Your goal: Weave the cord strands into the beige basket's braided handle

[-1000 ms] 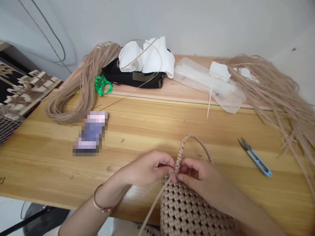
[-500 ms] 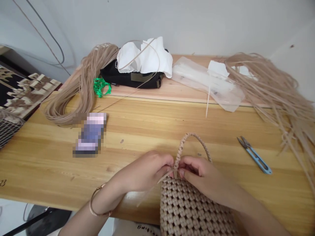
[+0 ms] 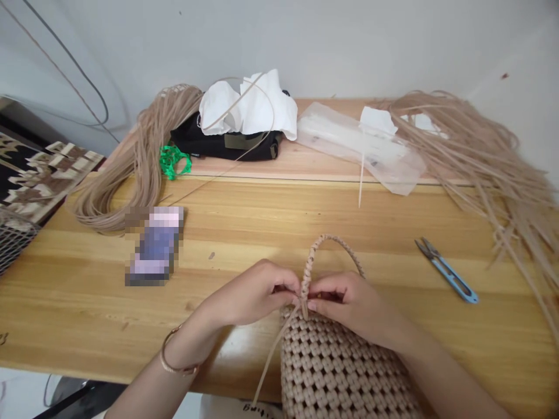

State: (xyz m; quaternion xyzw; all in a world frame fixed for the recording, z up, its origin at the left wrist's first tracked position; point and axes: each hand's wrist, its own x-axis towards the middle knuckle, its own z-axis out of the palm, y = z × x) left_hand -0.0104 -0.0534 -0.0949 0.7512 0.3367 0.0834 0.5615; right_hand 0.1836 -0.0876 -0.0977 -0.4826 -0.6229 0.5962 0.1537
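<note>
A beige woven basket (image 3: 332, 372) lies at the near edge of the wooden table (image 3: 262, 233), its braided handle (image 3: 332, 244) arching away from me. My left hand (image 3: 253, 294) and my right hand (image 3: 349, 299) meet at the base of that handle, both with fingers pinched together. Between them they grip a flat beige weaving strand (image 3: 273, 355), whose loose end trails down past the table's edge. A thin bracelet rings my left wrist.
Blue thread snips (image 3: 448, 270) lie to the right. Loose beige strands (image 3: 489, 157) fan out at far right, a coiled bundle (image 3: 140, 151) at far left beside green ribbon (image 3: 173, 160). A black bag (image 3: 222, 142) under white cloth, a clear plastic bag (image 3: 358, 145) and a blurred object (image 3: 154, 244) also lie there.
Both hands stay pinched at the handle base. The loose strand end has swung from sticking out to the left to hanging down past the table edge. The view has shifted slightly.
</note>
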